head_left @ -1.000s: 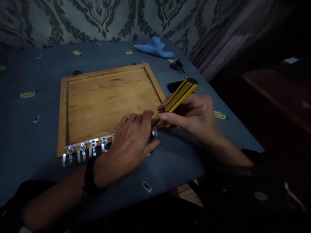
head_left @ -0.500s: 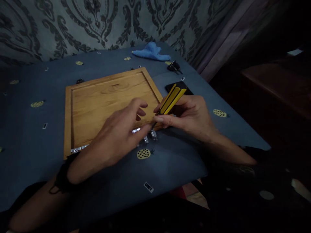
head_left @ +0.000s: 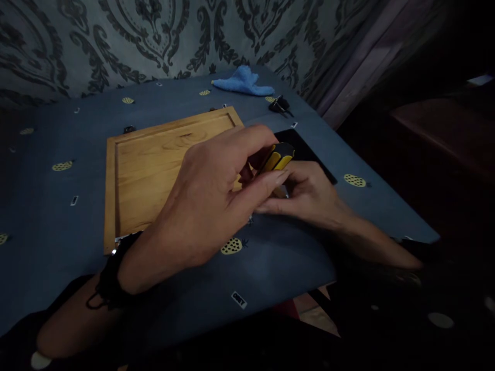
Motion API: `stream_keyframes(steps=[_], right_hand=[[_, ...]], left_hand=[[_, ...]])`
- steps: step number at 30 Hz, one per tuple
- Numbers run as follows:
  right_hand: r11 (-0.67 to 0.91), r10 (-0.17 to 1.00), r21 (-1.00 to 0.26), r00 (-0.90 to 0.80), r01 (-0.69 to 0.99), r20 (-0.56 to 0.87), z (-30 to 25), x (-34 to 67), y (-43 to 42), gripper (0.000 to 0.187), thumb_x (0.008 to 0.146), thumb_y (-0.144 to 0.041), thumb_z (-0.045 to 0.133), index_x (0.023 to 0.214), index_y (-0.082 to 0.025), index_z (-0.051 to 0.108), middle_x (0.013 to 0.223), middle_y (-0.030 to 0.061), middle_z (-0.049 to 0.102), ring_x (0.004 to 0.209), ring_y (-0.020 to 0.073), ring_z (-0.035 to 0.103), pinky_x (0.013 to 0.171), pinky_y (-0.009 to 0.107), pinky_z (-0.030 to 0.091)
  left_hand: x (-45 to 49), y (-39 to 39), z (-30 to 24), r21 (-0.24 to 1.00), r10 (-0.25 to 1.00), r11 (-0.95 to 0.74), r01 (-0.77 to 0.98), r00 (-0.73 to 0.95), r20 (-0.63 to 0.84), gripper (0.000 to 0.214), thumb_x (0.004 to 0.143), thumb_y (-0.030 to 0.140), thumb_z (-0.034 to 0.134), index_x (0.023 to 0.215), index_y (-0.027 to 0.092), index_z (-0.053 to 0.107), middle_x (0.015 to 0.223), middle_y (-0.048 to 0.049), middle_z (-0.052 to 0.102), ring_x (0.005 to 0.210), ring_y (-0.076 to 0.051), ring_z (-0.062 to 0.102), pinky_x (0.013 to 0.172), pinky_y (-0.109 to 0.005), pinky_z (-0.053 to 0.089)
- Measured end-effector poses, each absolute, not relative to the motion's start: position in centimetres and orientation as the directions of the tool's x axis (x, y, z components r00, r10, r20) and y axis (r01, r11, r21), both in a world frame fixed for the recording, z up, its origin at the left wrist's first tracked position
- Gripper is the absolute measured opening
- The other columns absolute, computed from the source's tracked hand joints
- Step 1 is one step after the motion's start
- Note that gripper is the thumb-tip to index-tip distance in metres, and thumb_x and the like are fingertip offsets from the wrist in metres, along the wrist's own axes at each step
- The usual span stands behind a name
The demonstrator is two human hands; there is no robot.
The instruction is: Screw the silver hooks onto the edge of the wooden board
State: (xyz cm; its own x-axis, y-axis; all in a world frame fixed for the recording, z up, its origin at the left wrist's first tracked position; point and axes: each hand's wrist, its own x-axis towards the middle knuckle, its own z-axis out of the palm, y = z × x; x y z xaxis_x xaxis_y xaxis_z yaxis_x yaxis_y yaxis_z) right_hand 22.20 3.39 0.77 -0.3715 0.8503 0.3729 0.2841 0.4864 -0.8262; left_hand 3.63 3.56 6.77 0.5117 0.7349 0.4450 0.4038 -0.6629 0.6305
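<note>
My left hand (head_left: 220,180), with a dark band at the wrist, is closed round the yellow and black handle of a screwdriver (head_left: 280,156). Its shaft and tip are hidden behind the fingers. Just below and to the right, my right hand (head_left: 309,193) has its fingers curled together; a small metallic glint shows beside them, but what they hold I cannot make out. Under the left hand lies a wooden panel (head_left: 154,170) with a raised frame. A silvery metal fitting (head_left: 120,238) sits at its near left corner, mostly covered by the wrist.
A blue tablecloth (head_left: 185,299) with pineapple prints covers the table. A blue cloth (head_left: 243,82) lies at the back, with a small black object (head_left: 280,104) near it. Right of the panel is a flat black object (head_left: 297,144). A patterned curtain (head_left: 154,36) hangs behind.
My left hand has moved right and up and closed on the screwdriver handle. My right hand has let go of the handle and now sits lower. More of the flat black object shows.
</note>
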Motion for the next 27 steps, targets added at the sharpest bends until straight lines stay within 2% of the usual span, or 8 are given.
stream_keyframes(steps=[3, 5, 7, 9, 16, 21, 24, 27], right_hand=[[0.608, 0.759, -0.706, -0.526, 0.364, 0.383, -0.4, 23.2, 3.2, 0.048, 0.076, -0.061, 0.072, 0.102, -0.021, 0.064, 0.096, 0.0035, 0.067, 0.089, 0.0193, 0.064, 0.074, 0.032, 0.054], [0.678, 0.716, -0.586, -0.581, 0.444, 0.388, -1.3, 23.7, 2.9, 0.062, 0.077, -0.065, 0.067, 0.114, -0.017, 0.061, 0.109, 0.0108, 0.064, 0.106, 0.0246, 0.061, 0.088, 0.038, 0.054], [0.711, 0.695, -0.499, -0.599, 0.495, 0.397, -2.0, 23.9, 2.7, 0.068, 0.078, -0.068, 0.061, 0.117, -0.012, 0.059, 0.112, 0.0149, 0.061, 0.109, 0.0267, 0.058, 0.093, 0.042, 0.053], [0.726, 0.683, -0.461, -0.612, 0.509, 0.399, -2.5, 23.9, 2.5, 0.066, 0.080, -0.068, 0.059, 0.115, -0.012, 0.059, 0.111, 0.0155, 0.061, 0.107, 0.0267, 0.057, 0.091, 0.042, 0.053], [0.745, 0.663, -0.427, -0.637, 0.511, 0.394, -3.2, 23.7, 2.8, 0.048, 0.088, -0.057, 0.059, 0.111, -0.014, 0.061, 0.109, 0.0129, 0.063, 0.103, 0.0267, 0.057, 0.087, 0.043, 0.050], [0.730, 0.674, -0.464, -0.643, 0.502, 0.364, -3.0, 23.8, 2.8, 0.038, 0.088, -0.049, 0.063, 0.110, -0.018, 0.061, 0.116, 0.0117, 0.063, 0.107, 0.0276, 0.058, 0.091, 0.044, 0.048], [0.690, 0.704, -0.506, -0.641, 0.518, 0.304, -2.5, 23.7, 2.8, 0.033, 0.087, -0.046, 0.065, 0.107, -0.020, 0.061, 0.113, 0.0111, 0.064, 0.106, 0.0274, 0.058, 0.091, 0.044, 0.048], [0.675, 0.716, -0.523, -0.633, 0.520, 0.294, -2.2, 23.6, 2.8, 0.035, 0.086, -0.045, 0.066, 0.108, -0.018, 0.062, 0.101, 0.0102, 0.065, 0.098, 0.0271, 0.058, 0.085, 0.044, 0.049]], left_hand=[[3.4, 3.8, 6.8, 0.620, 0.717, -0.680, 0.392, 0.536, 0.447, 0.003, 0.091, 0.022, 0.062, 0.088, 0.021, 0.061, 0.083, 0.0025, 0.066, 0.075, -0.014, 0.062, 0.068, -0.029, 0.050], [3.3, 3.9, 6.9, 0.613, 0.700, -0.693, 0.378, 0.555, 0.449, 0.004, 0.091, 0.023, 0.061, 0.088, 0.021, 0.060, 0.081, 0.0022, 0.065, 0.075, -0.014, 0.062, 0.067, -0.029, 0.049], [3.3, 4.1, 6.9, 0.599, 0.687, -0.707, 0.376, 0.567, 0.455, 0.008, 0.091, 0.023, 0.061, 0.084, 0.021, 0.058, 0.077, 0.0032, 0.062, 0.072, -0.013, 0.059, 0.065, -0.028, 0.047], [3.3, 4.2, 6.9, 0.589, 0.682, -0.714, 0.379, 0.565, 0.464, 0.012, 0.091, 0.023, 0.062, 0.080, 0.020, 0.057, 0.074, 0.0049, 0.059, 0.069, -0.011, 0.057, 0.062, -0.028, 0.045], [3.1, 4.1, 6.8, 0.556, 0.687, -0.717, 0.421, 0.564, 0.459, 0.009, 0.091, 0.025, 0.063, 0.085, 0.021, 0.058, 0.076, 0.0039, 0.061, 0.072, -0.013, 0.060, 0.064, -0.028, 0.047], [3.2, 4.0, 7.1, 0.492, 0.665, -0.743, 0.454, 0.582, 0.467, 0.011, 0.093, 0.026, 0.058, 0.084, 0.020, 0.061, 0.078, 0.0020, 0.064, 0.072, -0.014, 0.062, 0.065, -0.028, 0.048], [3.2, 3.9, 7.3, 0.499, 0.679, -0.728, 0.470, 0.593, 0.432, 0.009, 0.095, 0.027, 0.056, 0.092, 0.021, 0.062, 0.085, 0.0019, 0.068, 0.079, -0.014, 0.065, 0.071, -0.027, 0.052], [3.1, 3.7, 7.2, 0.518, 0.678, -0.727, 0.451, 0.590, 0.438, 0.011, 0.095, 0.026, 0.055, 0.105, 0.021, 0.059, 0.101, 0.0021, 0.068, 0.087, -0.014, 0.065, 0.080, -0.026, 0.054]])
